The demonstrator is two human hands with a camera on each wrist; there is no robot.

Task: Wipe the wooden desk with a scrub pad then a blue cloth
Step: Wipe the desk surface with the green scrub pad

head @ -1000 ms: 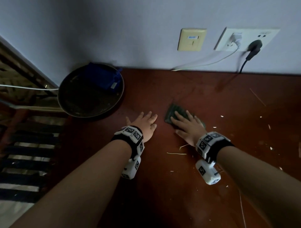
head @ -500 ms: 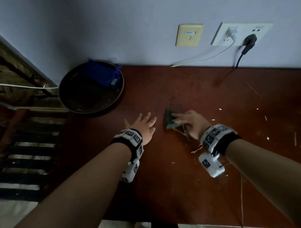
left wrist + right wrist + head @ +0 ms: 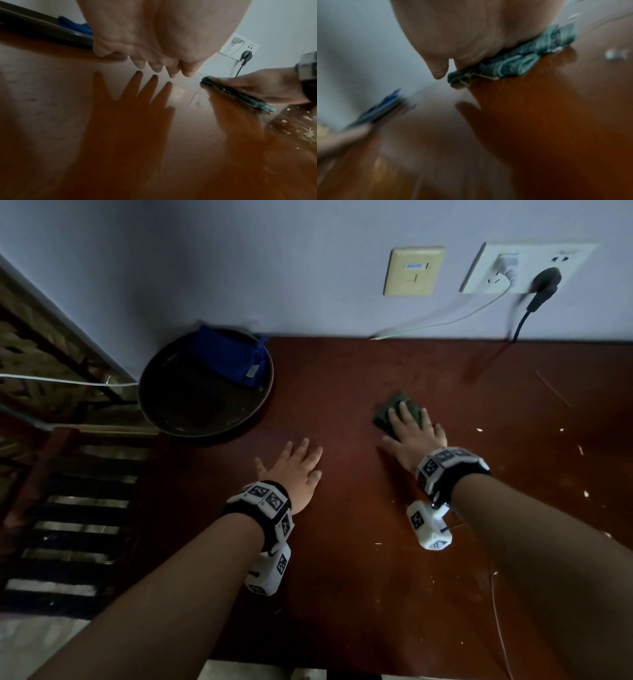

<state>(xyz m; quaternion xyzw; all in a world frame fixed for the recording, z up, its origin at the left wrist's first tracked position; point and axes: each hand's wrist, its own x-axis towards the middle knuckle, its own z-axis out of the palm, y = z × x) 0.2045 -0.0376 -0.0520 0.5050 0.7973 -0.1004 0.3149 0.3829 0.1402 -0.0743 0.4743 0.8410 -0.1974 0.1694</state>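
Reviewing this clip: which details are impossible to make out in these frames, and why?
- Scrub pad: the right hand covers most of it in the head view; motion blur smears it in the right wrist view.
- Blue cloth in the pan: its folds are lost in dim light; the left hand partly blocks it in the left wrist view.
- Label on the beige wall plate: too small to read.
- Desk: its right side is cut off by the frame edge.
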